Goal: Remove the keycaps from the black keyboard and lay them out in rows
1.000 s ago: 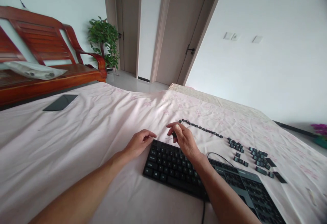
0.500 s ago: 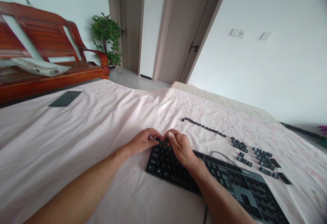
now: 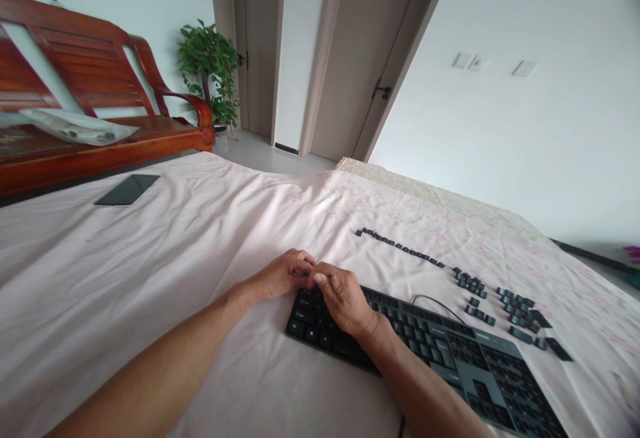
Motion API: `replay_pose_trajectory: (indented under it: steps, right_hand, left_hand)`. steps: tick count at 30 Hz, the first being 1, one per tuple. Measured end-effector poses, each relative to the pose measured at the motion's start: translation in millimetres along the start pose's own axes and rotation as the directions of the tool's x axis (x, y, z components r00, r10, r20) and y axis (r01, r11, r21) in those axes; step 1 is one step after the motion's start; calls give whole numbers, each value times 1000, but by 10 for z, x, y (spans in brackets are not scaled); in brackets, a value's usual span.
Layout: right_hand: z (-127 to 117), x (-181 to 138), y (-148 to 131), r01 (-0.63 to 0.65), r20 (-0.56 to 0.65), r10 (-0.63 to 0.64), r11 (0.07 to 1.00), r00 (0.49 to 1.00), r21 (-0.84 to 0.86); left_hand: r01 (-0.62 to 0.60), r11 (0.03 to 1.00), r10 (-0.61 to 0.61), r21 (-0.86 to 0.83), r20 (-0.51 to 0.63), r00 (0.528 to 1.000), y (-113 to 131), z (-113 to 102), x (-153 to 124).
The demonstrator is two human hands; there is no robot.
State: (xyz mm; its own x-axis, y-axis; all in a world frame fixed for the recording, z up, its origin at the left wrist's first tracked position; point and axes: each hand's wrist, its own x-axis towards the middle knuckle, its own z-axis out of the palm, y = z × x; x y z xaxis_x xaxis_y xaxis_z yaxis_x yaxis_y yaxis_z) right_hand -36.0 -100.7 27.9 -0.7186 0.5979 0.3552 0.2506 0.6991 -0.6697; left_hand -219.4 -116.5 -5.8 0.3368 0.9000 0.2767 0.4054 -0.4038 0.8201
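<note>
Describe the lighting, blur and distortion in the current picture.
Head view: soft, diffuse light, with gentle fold shadows on the pale pink sheet; head view: the wall switches look slightly smeared; head view: the door frame leans, from tilt or lens stretch; head view: the top right corner darkens; head view: the hands read clearly, though their fingertips overlap.

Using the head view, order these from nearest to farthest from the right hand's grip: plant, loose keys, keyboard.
1. Keyboard, beneath the right hand's grip.
2. Loose keys, on the cloth, beyond and to the right.
3. Plant, far off to the left, beside the bench.
</note>
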Motion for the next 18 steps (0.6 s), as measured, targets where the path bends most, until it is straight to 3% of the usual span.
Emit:
replay_pose_trajectory:
  steps: [8, 18]
  right_hand:
    - [-5, 22, 29, -141, -54, 154, 971, 987, 193]
    - [46, -57, 62, -97, -114, 121, 976, 986, 193]
  left_hand:
    - [-39, 999, 39, -2, 22, 999, 100, -49, 10]
    - [-136, 977, 135, 167, 16, 991, 53, 38, 59]
